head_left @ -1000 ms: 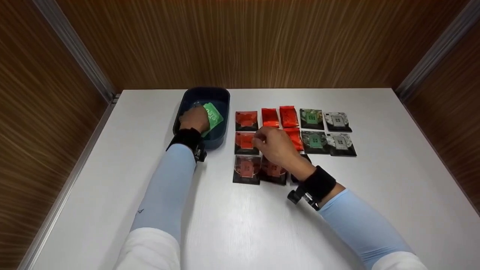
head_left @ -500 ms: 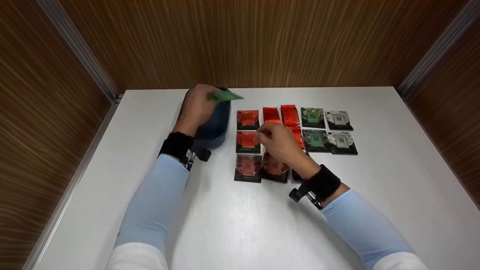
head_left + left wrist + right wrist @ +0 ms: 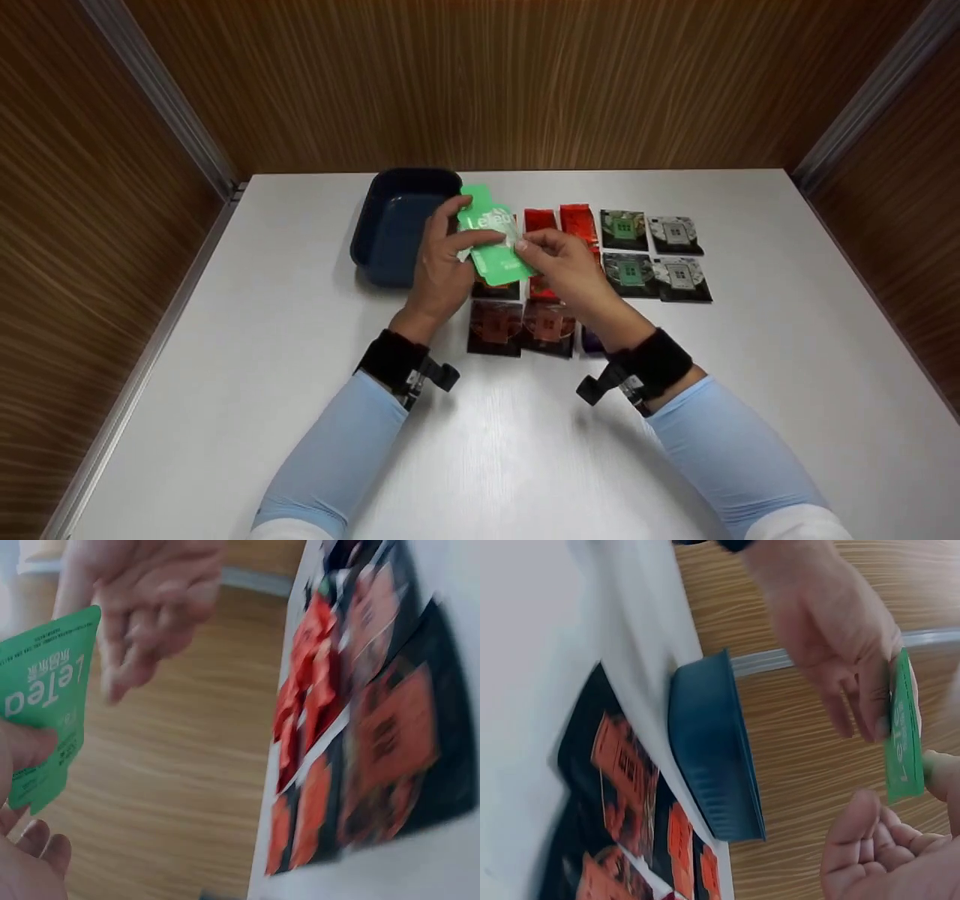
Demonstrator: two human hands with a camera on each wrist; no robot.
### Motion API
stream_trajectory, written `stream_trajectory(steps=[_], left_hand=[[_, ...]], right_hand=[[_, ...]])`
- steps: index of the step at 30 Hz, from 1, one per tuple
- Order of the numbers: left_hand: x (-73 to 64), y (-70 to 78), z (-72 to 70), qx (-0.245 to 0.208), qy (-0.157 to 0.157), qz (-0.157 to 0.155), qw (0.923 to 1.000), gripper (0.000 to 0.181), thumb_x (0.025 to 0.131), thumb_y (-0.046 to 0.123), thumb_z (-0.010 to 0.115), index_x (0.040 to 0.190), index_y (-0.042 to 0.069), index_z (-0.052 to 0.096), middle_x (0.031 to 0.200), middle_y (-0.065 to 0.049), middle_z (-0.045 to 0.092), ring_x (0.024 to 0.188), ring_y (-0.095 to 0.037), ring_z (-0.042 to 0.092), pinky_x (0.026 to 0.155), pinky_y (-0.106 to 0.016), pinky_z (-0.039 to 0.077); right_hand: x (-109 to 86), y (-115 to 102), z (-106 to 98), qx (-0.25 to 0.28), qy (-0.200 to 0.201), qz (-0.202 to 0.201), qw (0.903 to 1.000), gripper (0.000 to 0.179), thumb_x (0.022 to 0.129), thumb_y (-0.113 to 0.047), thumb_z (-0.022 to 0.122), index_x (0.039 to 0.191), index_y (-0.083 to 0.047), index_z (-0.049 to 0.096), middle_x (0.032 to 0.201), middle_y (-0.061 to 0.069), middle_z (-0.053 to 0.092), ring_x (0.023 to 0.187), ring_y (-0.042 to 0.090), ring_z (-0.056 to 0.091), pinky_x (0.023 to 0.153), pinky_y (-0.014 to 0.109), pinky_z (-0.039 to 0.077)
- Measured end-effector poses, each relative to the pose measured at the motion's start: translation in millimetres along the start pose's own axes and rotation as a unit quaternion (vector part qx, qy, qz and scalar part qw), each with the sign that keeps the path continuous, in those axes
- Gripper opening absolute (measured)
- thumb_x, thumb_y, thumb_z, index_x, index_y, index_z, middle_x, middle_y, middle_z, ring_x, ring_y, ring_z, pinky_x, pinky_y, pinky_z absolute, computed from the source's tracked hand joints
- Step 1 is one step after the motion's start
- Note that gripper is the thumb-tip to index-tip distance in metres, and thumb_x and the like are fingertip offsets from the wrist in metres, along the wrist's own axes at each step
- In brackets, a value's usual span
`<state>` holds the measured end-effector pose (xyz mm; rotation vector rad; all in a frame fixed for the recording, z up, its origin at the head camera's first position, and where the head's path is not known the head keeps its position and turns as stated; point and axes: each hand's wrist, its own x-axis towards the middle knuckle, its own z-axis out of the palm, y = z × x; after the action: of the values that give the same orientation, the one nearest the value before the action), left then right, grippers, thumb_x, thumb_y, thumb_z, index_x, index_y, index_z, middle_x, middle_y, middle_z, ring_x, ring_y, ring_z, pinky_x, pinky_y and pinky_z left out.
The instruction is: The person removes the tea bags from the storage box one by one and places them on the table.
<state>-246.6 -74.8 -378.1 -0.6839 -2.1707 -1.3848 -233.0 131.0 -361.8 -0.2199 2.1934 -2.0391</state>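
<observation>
In the head view a green tea packet with white lettering is raised over the laid-out packets. My left hand pinches it, and the left wrist view shows the thumb lying across the printed face. My right hand is at the packet's right edge, fingertips right at it. Seen from the right wrist, one right fingertip meets the green packet while the other fingers stand apart from it, loosely bent. Black-and-red packets lie below the hands, some partly covered.
A dark blue bin stands left of the packets. Red foil packets, green-labelled packets and white-and-black packets lie in rows on the white table. Wood-patterned panels enclose the back and sides.
My left hand has lifted the green packet out of the blue bin and carried it right, over the rows. The right hand has stayed nearly in place, and the packet now meets its fingertips.
</observation>
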Motion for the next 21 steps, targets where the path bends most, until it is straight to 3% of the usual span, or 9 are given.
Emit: stream_trajectory(steps=[3, 5, 8, 11, 15, 17, 21], left_hand=[[-9.6, 6.1, 10.3, -0.046, -0.003, -0.002, 0.9989, 0.041, 0.090, -0.010, 0.061, 0.116, 0.015, 0.080, 0.159, -0.009, 0.038, 0.147, -0.020, 0.036, 0.114, -0.037, 0.039], [-14.7, 12.3, 15.1, -0.085, 0.005, -0.024, 0.9961, 0.038, 0.097, -0.005, 0.057, 0.127, 0.011, 0.074, 0.156, -0.011, 0.040, 0.137, -0.019, 0.048, 0.103, -0.033, 0.049], [-20.7, 23.2, 19.3, -0.155, 0.004, -0.075, 0.9850, 0.039, 0.106, 0.003, 0.047, 0.143, 0.008, 0.059, 0.144, -0.012, 0.053, 0.113, -0.021, 0.064, 0.082, -0.028, 0.054], [-25.9, 32.7, 23.4, -0.210, -0.023, -0.110, 0.9713, 0.041, 0.110, 0.013, 0.045, 0.151, 0.009, 0.048, 0.132, -0.012, 0.063, 0.102, -0.023, 0.068, 0.076, -0.029, 0.055], [-31.5, 39.0, 28.0, -0.212, -0.061, -0.116, 0.9685, 0.045, 0.108, 0.016, 0.052, 0.152, 0.010, 0.047, 0.129, -0.015, 0.066, 0.110, -0.022, 0.070, 0.087, -0.033, 0.058], [-34.7, 38.6, 28.0, -0.201, -0.070, -0.120, 0.9697, 0.043, 0.107, 0.015, 0.055, 0.149, 0.011, 0.051, 0.124, -0.013, 0.069, 0.102, -0.024, 0.073, 0.084, -0.035, 0.060], [-39.6, 32.2, 23.5, -0.176, -0.087, -0.147, 0.9695, 0.031, 0.107, 0.013, 0.053, 0.136, 0.012, 0.061, 0.110, -0.008, 0.072, 0.087, -0.027, 0.074, 0.077, -0.040, 0.061]], right_hand=[[-5.5, 1.1, -1.4, 0.064, 0.004, 0.001, 0.9980, 0.023, 0.103, -0.013, 0.065, 0.120, 0.003, 0.063, 0.101, 0.010, 0.072, 0.084, 0.017, 0.070, 0.074, 0.029, 0.059], [-9.1, 1.6, -3.5, 0.094, 0.018, -0.001, 0.9954, 0.018, 0.101, -0.007, 0.065, 0.116, 0.004, 0.062, 0.096, 0.009, 0.073, 0.081, 0.017, 0.071, 0.073, 0.028, 0.059], [-15.3, 2.4, -8.3, 0.112, 0.043, -0.003, 0.9928, 0.016, 0.100, -0.003, 0.065, 0.114, 0.004, 0.062, 0.092, 0.007, 0.074, 0.080, 0.016, 0.072, 0.071, 0.027, 0.059], [-22.7, 5.4, -14.6, 0.107, 0.057, -0.011, 0.9926, 0.015, 0.101, -0.003, 0.065, 0.113, 0.005, 0.061, 0.090, 0.007, 0.074, 0.079, 0.016, 0.071, 0.068, 0.026, 0.059], [-35.4, 12.2, -31.6, 0.076, 0.069, -0.009, 0.9946, 0.025, 0.101, -0.005, 0.065, 0.123, 0.007, 0.059, 0.093, 0.006, 0.074, 0.081, 0.016, 0.072, 0.071, 0.028, 0.060], [-43.1, 16.9, -47.3, 0.052, 0.085, -0.006, 0.9950, 0.034, 0.101, -0.006, 0.065, 0.131, 0.007, 0.056, 0.093, 0.005, 0.074, 0.081, 0.015, 0.072, 0.072, 0.027, 0.060], [-64.3, 29.4, -94.4, -0.014, 0.139, 0.010, 0.9902, 0.046, 0.101, -0.011, 0.068, 0.140, 0.007, 0.052, 0.090, -0.002, 0.073, 0.072, 0.010, 0.068, 0.061, 0.022, 0.054]])
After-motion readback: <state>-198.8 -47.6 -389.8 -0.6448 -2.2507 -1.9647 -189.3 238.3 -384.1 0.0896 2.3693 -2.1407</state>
